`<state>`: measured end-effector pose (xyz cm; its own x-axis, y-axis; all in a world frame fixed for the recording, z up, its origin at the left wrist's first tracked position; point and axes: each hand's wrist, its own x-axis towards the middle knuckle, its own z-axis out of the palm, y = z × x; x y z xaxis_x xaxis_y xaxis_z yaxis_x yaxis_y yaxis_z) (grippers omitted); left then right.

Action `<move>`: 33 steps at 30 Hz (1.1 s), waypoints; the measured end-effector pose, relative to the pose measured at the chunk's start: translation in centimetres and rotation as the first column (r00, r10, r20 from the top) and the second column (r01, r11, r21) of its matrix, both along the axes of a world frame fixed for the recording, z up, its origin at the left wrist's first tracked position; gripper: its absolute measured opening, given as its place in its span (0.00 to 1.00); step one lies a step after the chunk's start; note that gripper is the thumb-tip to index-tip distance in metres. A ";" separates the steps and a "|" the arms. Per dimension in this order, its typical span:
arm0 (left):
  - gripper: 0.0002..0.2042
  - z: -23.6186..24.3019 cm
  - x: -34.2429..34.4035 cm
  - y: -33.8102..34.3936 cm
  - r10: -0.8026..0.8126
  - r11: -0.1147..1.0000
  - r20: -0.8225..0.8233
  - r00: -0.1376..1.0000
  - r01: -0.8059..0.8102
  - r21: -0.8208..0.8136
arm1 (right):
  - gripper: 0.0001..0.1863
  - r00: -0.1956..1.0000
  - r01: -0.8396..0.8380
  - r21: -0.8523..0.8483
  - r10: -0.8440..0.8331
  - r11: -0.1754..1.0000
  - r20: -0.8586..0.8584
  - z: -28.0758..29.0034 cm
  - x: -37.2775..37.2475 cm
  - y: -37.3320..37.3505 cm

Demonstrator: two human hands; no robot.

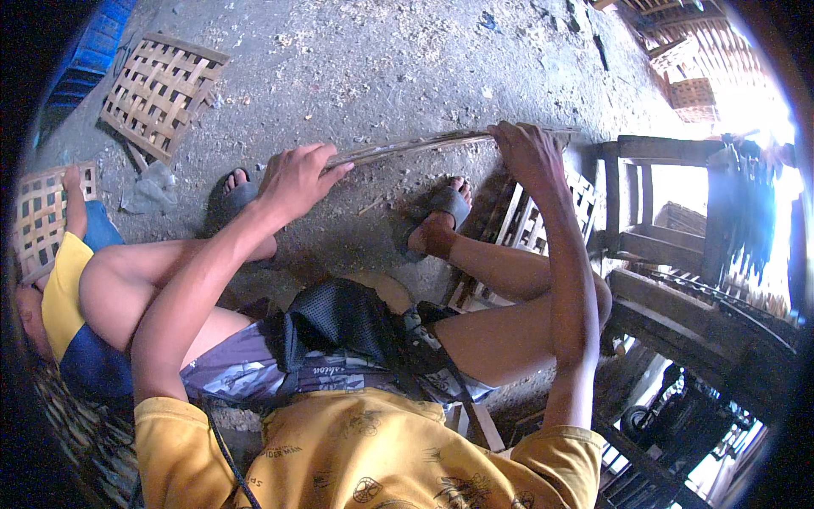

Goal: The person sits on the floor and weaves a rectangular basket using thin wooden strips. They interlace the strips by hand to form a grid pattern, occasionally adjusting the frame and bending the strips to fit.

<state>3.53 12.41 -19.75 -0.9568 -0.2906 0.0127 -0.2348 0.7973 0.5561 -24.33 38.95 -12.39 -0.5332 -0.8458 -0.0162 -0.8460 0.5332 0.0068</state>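
Observation:
I hold a long, slightly bent bundle of thin bamboo strips (415,142) sideways out in front of me, above my legs and the dusty concrete floor. My left hand (297,176) grips its left end, with the fingers curled over it. My right hand (526,157) is closed on the bundle toward its right end, where the tips reach past the fingers. Below my right arm, a woven bamboo panel (577,204) lies partly hidden by my leg.
At the left, a person (66,288) in yellow sits close by a woven panel (42,204). Another lattice panel (153,106) and a plastic scrap (148,187) lie on the floor. A blue object (85,42) is upper left. A wooden frame (653,148) with hanging strands (746,212) stands right.

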 end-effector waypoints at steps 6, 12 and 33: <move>0.19 1.1 -0.8 -0.3 -0.015 1.000 0.036 0.999 0.015 0.001 | 0.19 0.976 -0.002 0.060 0.015 0.998 -0.216 -0.5 -3.7 1.9; 0.20 1.3 -0.2 -0.1 0.000 0.999 0.069 0.998 -0.003 0.047 | 0.16 0.987 0.144 0.126 -0.134 0.981 -0.085 0.1 -5.4 2.7; 0.17 1.2 0.1 -0.1 -0.007 0.999 0.074 0.997 0.004 0.043 | 0.15 0.933 0.282 0.105 -0.298 0.954 0.201 -4.2 -11.1 6.6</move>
<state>3.65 12.33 -18.55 -0.9563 -0.2839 -0.0703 -0.2719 0.7745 0.5711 -35.46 45.54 -16.59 -0.7323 -0.6473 -0.2115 -0.6408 0.7601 -0.1079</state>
